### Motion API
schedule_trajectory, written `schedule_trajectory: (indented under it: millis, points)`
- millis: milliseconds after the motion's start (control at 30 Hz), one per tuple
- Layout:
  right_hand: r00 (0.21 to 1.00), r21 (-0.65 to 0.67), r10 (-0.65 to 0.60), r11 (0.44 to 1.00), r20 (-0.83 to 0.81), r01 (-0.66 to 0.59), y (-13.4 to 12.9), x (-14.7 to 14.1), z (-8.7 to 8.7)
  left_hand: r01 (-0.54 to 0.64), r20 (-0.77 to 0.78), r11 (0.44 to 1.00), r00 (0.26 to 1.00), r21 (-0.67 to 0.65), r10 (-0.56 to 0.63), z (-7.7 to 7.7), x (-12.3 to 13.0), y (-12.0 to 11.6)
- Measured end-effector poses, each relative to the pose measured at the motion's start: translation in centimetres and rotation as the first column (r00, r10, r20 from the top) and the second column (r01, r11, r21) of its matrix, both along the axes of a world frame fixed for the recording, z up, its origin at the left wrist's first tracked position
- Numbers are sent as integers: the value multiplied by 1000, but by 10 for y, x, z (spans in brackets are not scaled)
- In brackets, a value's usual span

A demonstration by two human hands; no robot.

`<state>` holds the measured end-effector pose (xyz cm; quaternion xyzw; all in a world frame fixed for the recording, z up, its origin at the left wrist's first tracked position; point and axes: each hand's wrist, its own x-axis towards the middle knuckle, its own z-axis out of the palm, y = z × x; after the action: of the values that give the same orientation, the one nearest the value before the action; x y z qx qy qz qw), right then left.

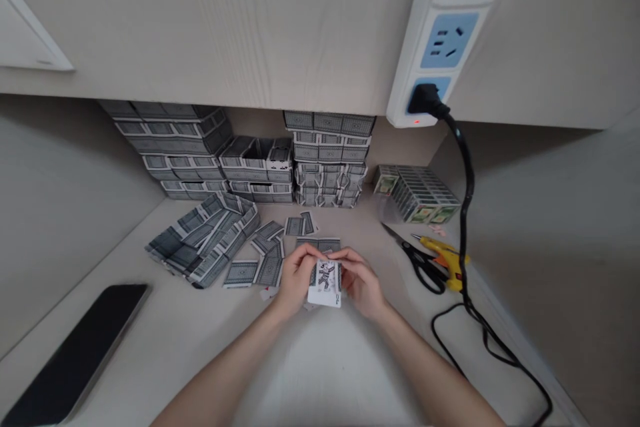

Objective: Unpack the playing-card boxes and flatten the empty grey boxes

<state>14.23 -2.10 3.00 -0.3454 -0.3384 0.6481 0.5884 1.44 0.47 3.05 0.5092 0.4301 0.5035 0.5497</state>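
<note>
A playing card [326,282] with a figure printed on its white face is between my two hands, just above the desk. My left hand [299,278] pinches its left side and top edge. From the other side, my right hand [364,280] grips the card with bent fingers, its fingertips close to the left ones. Patterned grey card backs show behind the hands. Several loose playing cards [270,260] lie face down to the left of my left hand. Beside them sits an open tray made of folded cards [204,240].
Stacked card boxes [330,160] stand under the wooden panel. At right are small packs [425,193], black scissors [425,267] and a yellow glue gun [453,263]. A black cable [465,213] hangs from the power strip [440,47]. A phone [80,353] lies at left.
</note>
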Motion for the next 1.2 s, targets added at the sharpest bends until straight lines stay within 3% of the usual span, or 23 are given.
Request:
schedule_trajectory:
  millis: [100, 267, 567, 700, 900, 967, 1067, 1200]
  points:
    - [992, -62, 129, 990, -3, -129, 3, 4, -3, 38, -27, 999, 999, 13, -38, 3, -2, -1]
    - [948, -94, 269, 962, 169, -256, 3, 11, 0, 100, -137, 990, 987, 104, -85, 9, -7, -2]
    - [843, -150, 525, 848, 114, -508, 1, 17, -1, 356, -157, 927, 928, 115, -337, 13, -13, -3]
    - [857, -115, 498, 867, 135, -486, 1, 15, -1, 450, -102, 885, 892, 122, -440, 12, -19, 0]
    - [889, -80, 327, 945, 320, -318, 5, 14, -5, 458, -156, 886, 883, 78, -443, 18, -23, 11]
    - [889, -61, 291, 956, 353, -288, 5, 13, -6, 430, -233, 898, 886, 95, -400, 21, -21, 12]
    - [885, -29, 244, 967, 395, -254, 4, 11, -5, 336, -413, 925, 878, 175, -241, 21, -18, 10]
    - [878, -5, 230, 968, 419, -251, 1, 8, -1, 322, -614, 907, 784, 272, -95, 18, -15, 6]
